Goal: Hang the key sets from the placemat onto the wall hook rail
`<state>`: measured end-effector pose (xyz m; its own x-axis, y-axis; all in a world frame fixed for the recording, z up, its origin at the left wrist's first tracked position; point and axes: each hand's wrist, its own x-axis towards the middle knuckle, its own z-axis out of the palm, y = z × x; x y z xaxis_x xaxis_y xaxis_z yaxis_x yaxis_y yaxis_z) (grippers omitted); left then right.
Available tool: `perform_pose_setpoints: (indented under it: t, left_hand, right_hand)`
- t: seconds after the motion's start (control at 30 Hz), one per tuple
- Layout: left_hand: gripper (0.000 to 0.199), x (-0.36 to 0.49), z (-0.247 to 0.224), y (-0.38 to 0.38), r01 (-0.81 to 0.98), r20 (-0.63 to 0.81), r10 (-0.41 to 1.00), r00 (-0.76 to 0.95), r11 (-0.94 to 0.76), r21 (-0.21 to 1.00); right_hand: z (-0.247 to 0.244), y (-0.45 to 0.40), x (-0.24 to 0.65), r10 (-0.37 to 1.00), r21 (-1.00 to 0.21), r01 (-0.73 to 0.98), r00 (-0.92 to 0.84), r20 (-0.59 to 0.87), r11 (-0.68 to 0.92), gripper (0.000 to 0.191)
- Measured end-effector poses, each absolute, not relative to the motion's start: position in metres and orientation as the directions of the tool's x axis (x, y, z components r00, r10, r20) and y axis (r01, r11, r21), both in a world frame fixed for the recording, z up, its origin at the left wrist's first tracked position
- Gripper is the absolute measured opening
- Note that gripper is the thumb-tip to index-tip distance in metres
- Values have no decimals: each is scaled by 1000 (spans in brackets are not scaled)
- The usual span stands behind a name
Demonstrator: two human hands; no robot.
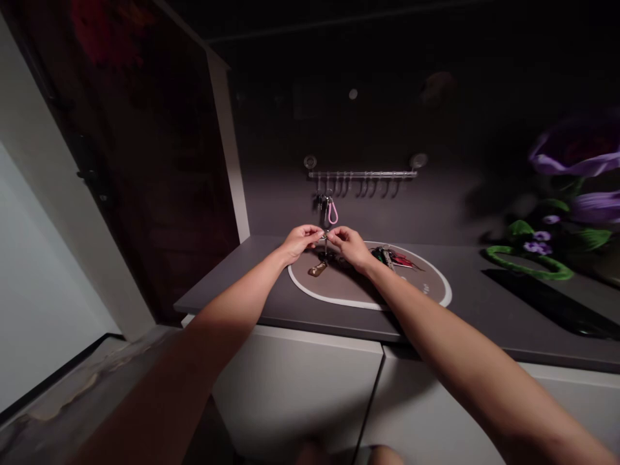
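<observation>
Both of my hands meet above the left part of an oval mat (339, 301) with a white rim. My left hand (301, 243) pinches a small bunch of keys (326, 236) from the left. From the other side, my right hand (349, 245) pinches the same bunch at its ring. A brown fob (318, 269) dangles below or lies on the mat under my fingers; I cannot tell which. Just above my hands, a set of keys with a pink loop (332, 212) hangs from the hook rail (363, 174) on the wall.
More keys and a red tassel (402, 259) lie on the mat's right part, partly behind my right forearm. Purple flowers (571, 206) and a long black object (547, 302) are at the counter's right. A dark door (159, 161) stands on the left. White cabinets (300, 387) lie below.
</observation>
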<state>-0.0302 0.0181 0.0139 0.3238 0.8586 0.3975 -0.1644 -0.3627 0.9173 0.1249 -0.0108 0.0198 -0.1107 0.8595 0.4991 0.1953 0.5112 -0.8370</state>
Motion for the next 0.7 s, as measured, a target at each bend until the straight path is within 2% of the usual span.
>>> perform_pose_setpoints:
  t: [0.1,0.23,0.47,0.7]
  left_hand:
    - [30,-26,13,18,-99,408,862,299,-398,912]
    - [25,-21,9,16,87,431,850,305,-475,876]
    - [22,-20,7,10,449,564,776,282,-627,637]
    - [25,-21,6,12,571,584,746,320,-643,510]
  right_hand:
    - [18,-8,126,858,-845,149,-74,508,514,24]
    - [19,-10,126,893,-893,14,-34,448,449,29]
    - [31,-18,124,951,-929,-202,51,305,309,21]
    - [58,3,123,946,-901,-294,161,280,317,5]
